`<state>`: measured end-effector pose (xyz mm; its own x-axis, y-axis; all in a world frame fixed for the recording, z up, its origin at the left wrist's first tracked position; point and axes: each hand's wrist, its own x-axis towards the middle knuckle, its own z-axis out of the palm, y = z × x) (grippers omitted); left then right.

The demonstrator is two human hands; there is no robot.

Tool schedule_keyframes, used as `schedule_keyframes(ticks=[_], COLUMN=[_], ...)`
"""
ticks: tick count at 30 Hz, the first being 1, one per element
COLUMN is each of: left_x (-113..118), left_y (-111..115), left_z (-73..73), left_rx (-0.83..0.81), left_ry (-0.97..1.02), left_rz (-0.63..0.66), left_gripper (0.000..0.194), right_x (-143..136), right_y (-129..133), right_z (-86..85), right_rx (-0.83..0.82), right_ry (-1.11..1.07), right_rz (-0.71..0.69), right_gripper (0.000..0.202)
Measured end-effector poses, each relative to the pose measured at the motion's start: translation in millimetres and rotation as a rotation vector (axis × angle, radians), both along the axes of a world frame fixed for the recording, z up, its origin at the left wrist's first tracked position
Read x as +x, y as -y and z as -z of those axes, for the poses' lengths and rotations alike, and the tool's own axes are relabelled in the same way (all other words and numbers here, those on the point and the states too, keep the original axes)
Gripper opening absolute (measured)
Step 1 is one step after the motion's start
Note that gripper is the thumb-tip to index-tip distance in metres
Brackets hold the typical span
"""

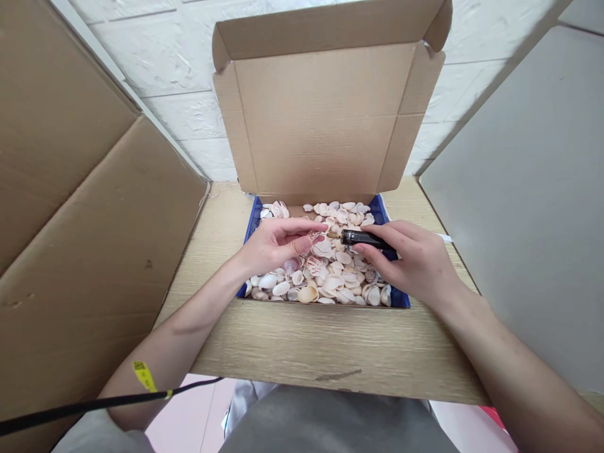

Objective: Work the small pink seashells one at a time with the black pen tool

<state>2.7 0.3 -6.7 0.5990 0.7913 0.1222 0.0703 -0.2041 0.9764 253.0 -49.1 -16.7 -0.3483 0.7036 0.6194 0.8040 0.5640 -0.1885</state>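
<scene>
Head view. The black tool (365, 238) lies nearly level above the shell box (396, 296), its long axis running left to right across the frame. Its narrow gold tip points to the person's left, toward the left hand (278, 244). The dark body extends to the right into the right hand (415, 261).

The right hand is closed around the rear part of the tool. The thumb lies below the barrel and the fingers wrap over its top and far side, so only the forward part of the black body shows clear of the fingertips.

The left hand pinches a small striped shell (315, 238) between the thumb and the forefinger. The remaining fingers are curled loosely beneath. The tip of the tool meets this shell just beside the left fingertips; whether it presses into the shell cannot be told.

Both hands hover over the middle of the box, which is filled with pale seashells (330, 283). The box rests on a wooden tabletop (292, 346) with its cardboard lid (325, 107) standing open behind it. A black cable (94, 402) crosses the left forearm.
</scene>
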Motion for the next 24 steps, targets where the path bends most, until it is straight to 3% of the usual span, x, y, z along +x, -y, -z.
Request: schedule_keyframes(ticks=[16, 24], left_x=[-0.6, -0.8], left_y=[-1.3, -1.0], left_z=[-0.2, -0.4], left_rx=[0.014, 0.034], left_ry=[-0.064, -0.036], left_rz=[0.021, 0.032], left_gripper=[0.034, 0.033], right_x=[2.8, 1.5], right_y=[0.2, -0.3], right_z=[-8.4, -6.4], right_rx=[0.233, 0.153], right_ry=[0.026, -0.006], right_rz=[-0.010, 0.011], right_gripper=[0.035, 0.031])
